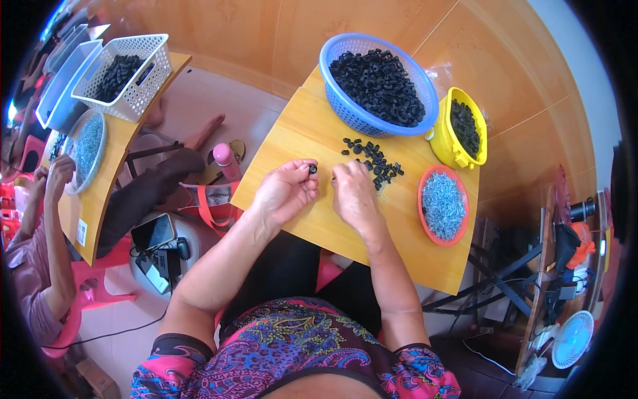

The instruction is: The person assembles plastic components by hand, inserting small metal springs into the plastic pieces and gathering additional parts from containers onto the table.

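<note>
By the left hand (286,191) a small black part (312,169) is pinched, in front of the blue basket (343,105) and left of the right hand (357,198), whose curled fingers' hold cannot be told; the part's long axis is unclear.

Glossy orange-brown wall (266,40), pale tiled floor (199,100)

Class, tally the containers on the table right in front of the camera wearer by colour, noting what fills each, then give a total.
Blue basket, filled with black pieces: 1
Yellow container, holding dark pieces: 1
Orange-red dish, filled with silvery-blue pieces: 1
Total: 3
</note>
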`<state>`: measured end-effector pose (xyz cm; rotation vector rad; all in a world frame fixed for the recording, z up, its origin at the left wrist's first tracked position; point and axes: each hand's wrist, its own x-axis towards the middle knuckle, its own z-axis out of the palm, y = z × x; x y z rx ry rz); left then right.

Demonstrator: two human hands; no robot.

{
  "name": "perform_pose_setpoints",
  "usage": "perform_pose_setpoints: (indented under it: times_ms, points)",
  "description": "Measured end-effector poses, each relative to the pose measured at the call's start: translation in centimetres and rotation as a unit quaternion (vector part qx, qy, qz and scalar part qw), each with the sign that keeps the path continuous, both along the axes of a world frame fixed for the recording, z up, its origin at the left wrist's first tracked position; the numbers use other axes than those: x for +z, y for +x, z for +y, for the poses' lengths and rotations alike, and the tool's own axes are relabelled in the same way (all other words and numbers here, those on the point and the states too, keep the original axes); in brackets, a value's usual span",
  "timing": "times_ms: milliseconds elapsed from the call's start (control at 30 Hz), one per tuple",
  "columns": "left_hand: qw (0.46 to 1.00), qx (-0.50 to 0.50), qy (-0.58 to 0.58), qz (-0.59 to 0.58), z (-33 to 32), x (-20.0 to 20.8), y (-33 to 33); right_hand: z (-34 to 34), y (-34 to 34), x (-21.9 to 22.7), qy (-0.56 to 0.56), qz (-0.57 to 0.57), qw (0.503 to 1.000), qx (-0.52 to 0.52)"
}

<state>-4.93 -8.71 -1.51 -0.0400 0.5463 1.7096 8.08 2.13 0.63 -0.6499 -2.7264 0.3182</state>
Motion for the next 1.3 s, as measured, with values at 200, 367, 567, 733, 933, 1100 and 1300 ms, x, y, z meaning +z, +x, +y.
perform_pose_setpoints:
  times_ms: [200,367,567,733,933,1100,1300]
  points:
    - [0.999,-0.034,0.011,-0.022,-0.1,0.2,1.0,-1.5,2.2,2.0,-0.399,0.218,0.89,-0.042]
    - [0.999,-0.045,0.008,-0.003,-0.3,0.5,2.0,-3.0,2.9,2.6,-0.49,0.261,0.831,-0.043]
    - [0.999,-0.036,0.006,0.035,-0.4,0.8,2.7,-3.4,2.4,1.9,-0.483,0.283,0.827,-0.05]
    - [0.997,-0.031,0.014,0.076,-0.5,0.7,2.9,-3.3,2.5,1.8,-0.472,0.279,0.835,-0.044]
    - [0.969,0.046,-0.034,0.239,-0.5,1.5,3.6,-3.2,2.5,1.8,-0.464,0.26,0.846,-0.035]
    - [0.877,0.084,-0.058,0.469,-0.7,1.8,4.1,-3.2,2.7,2.1,-0.461,0.273,0.844,-0.019]
    - [0.931,0.067,0.029,0.357,-0.7,1.5,4.0,-2.1,3.5,2.5,-0.545,0.285,0.788,0.024]
